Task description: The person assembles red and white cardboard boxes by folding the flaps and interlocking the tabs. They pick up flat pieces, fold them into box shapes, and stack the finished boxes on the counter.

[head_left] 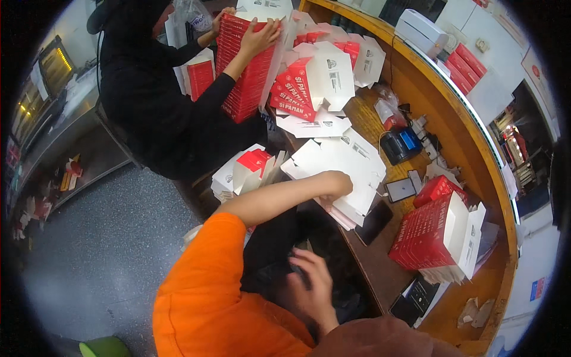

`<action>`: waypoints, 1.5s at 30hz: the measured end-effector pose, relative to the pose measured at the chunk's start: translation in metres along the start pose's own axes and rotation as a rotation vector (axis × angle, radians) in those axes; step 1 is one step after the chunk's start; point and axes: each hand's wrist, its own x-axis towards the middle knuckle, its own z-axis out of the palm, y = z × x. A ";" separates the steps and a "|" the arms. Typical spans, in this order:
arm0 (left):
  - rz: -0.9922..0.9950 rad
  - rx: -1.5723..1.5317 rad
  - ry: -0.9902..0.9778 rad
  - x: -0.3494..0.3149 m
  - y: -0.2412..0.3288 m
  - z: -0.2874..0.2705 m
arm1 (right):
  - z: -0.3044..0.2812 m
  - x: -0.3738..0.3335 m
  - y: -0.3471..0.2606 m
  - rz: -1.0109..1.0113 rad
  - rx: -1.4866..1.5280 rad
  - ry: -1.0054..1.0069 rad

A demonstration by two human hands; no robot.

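My left arm, in an orange sleeve, reaches across to a stack of flat white cardboard boxes [351,160] at the table's near edge. My left hand [336,184] is bent down against the stack's near side, its fingers out of sight. Pinkish-red edges of the stack show just below that hand. Lower down, over my dark lap, my right hand [312,287] is slightly blurred, with its fingers apart and nothing seen in them. Beside my left forearm lies a bundle of folded red and white boxes [250,169].
A co-worker in black [160,101] holds a large red stack of boxes [241,65] at the upper left. Fanned red and white boxes [324,77] cover the far table. Phones [375,223], a black-and-blue device [401,146] and more red boxes [425,232] sit to the right.
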 end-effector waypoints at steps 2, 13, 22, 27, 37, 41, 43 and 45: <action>-0.057 -0.085 -0.003 -0.002 0.010 -0.014 | 0.008 0.029 -0.039 -0.266 0.314 -0.217; -0.098 -0.263 0.715 -0.050 0.013 0.014 | 0.082 0.060 -0.017 -0.289 0.378 -0.507; 0.205 -0.617 1.457 -0.172 0.060 -0.064 | 0.025 -0.043 0.035 0.441 0.804 -0.146; 0.626 -0.487 0.939 -0.200 0.130 -0.014 | -0.015 -0.084 0.040 0.481 0.771 0.413; 0.687 -0.930 -0.022 -0.141 0.249 0.133 | 0.025 -0.216 0.080 0.929 0.528 1.048; 0.571 -0.658 0.440 -0.104 0.220 0.149 | 0.008 -0.169 0.074 0.887 0.526 1.158; 0.508 -0.929 0.586 -0.113 0.196 0.115 | -0.004 -0.151 0.062 0.720 0.394 1.030; 0.451 -0.835 0.745 -0.122 0.175 0.091 | -0.019 -0.147 0.059 0.662 0.191 0.857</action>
